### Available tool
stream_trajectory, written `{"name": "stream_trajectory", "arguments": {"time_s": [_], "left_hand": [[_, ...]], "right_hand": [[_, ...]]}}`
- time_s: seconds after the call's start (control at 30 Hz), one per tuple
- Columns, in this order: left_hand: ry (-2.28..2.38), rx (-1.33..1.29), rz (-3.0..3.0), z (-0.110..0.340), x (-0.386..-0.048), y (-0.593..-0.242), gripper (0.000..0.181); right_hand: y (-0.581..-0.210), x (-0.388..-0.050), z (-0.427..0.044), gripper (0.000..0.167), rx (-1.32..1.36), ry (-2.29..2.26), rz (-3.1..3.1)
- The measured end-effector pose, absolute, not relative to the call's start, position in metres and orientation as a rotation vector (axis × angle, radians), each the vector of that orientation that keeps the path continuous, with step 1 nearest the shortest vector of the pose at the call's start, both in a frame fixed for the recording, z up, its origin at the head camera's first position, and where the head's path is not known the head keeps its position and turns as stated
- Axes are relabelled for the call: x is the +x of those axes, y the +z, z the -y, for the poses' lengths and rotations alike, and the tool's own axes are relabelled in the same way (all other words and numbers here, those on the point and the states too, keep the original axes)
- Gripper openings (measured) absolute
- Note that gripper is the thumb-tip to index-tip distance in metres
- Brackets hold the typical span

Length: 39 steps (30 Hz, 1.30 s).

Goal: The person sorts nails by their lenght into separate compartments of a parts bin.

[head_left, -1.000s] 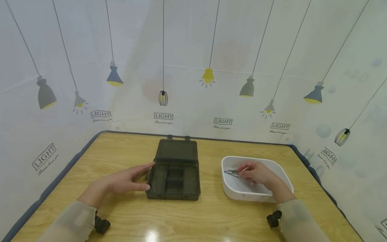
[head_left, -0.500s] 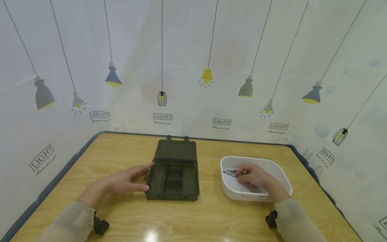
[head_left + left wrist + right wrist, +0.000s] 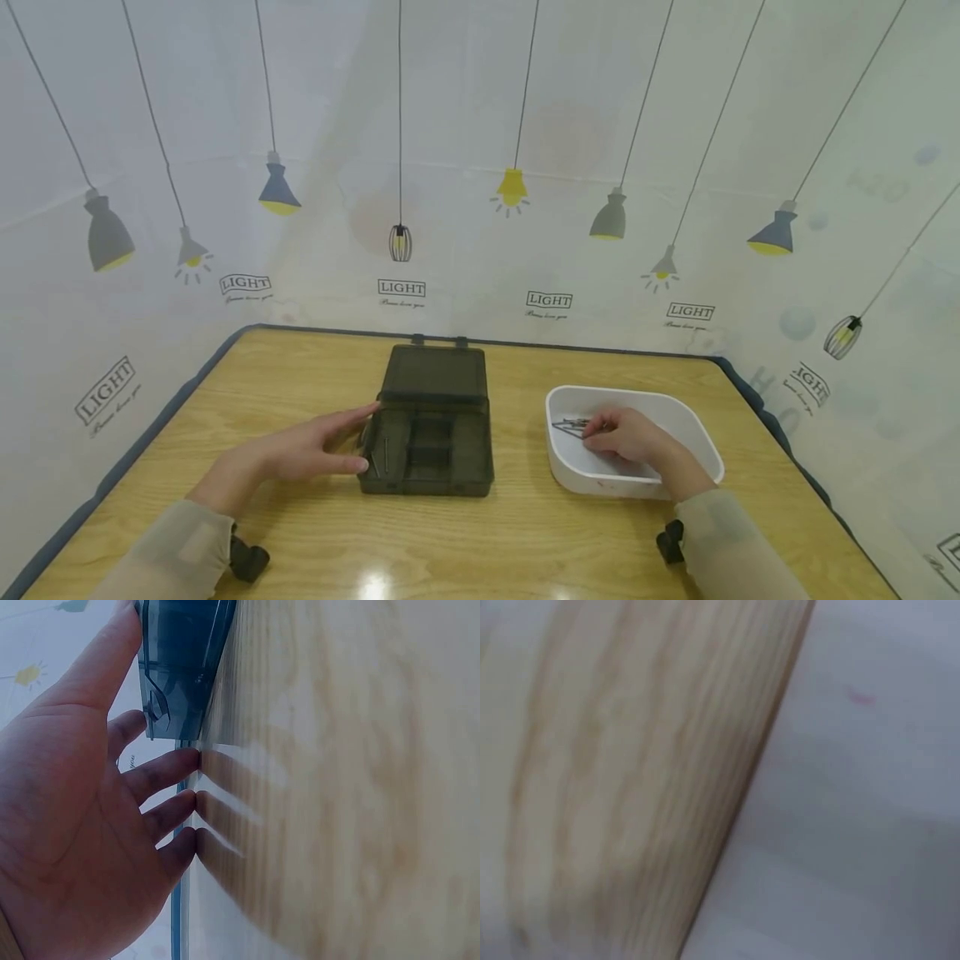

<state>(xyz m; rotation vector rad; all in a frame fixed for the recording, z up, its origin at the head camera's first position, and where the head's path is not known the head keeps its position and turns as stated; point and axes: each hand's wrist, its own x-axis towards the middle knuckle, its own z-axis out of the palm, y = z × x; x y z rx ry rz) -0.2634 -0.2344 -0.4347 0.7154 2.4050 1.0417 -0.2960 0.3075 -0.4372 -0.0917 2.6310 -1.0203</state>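
A dark translucent plastic box point(image 3: 469, 454) lies with its lid point(image 3: 435, 372) swung back on the table. Two thin metal nails point(image 3: 386, 456) are in its left compartment. My left hand point(image 3: 300, 450) steadies the box's left side, thumb at the near corner and index finger farther back. In the left wrist view the fingers of that left hand point(image 3: 90, 817) are spread, some tips on the tabletop. My right hand point(image 3: 630, 435) reaches into a white tray point(image 3: 697, 421), thumb and fingers pinching at a small pile of nails point(image 3: 572, 425). The fingertips are partly hidden; the right wrist view shows only tray wall and table.
The wooden table point(image 3: 517, 533) has a dark blue edge point(image 3: 600, 351) along the back and sides. A pale curtain point(image 3: 465, 125) printed with hanging lamps stands close behind it. Bare wood separates the box from the tray.
My right fingers have drawn in and shifted slightly left and down at the nail pile. The left hand keeps its place on the box. The head view has drifted a little.
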Motion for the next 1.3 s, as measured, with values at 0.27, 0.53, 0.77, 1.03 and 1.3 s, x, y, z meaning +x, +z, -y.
{"name": "stream_trajectory", "arguments": {"time_s": [0.27, 0.53, 0.77, 1.03, 1.3], "left_hand": [[1.04, 0.716, -2.411, 0.2341, -0.2625, -0.4336, 0.095], [1.022, 0.713, -2.423, 0.2339, -0.2633, -0.4339, 0.094], [1.031, 0.709, -2.415, 0.2342, -0.2632, -0.433, 0.094], [1.026, 0.722, -2.422, 0.2339, -0.2627, -0.4321, 0.095], [1.026, 0.717, -2.416, 0.2338, -0.2616, -0.4308, 0.094]], "right_hand": [[-0.4345, -0.2957, -0.3055, 0.013, -0.064, -0.976, -2.632], [-0.4324, -0.2924, -0.3035, 0.015, -0.054, -0.958, -2.636], [-0.4337, -0.293, -0.3051, 0.016, -0.069, -0.951, -2.645], [-0.4343, -0.2956, -0.3087, 0.017, -0.014, -0.985, -2.641], [-0.4351, -0.2958, -0.3099, 0.014, 0.009, -1.049, -2.597]]}}
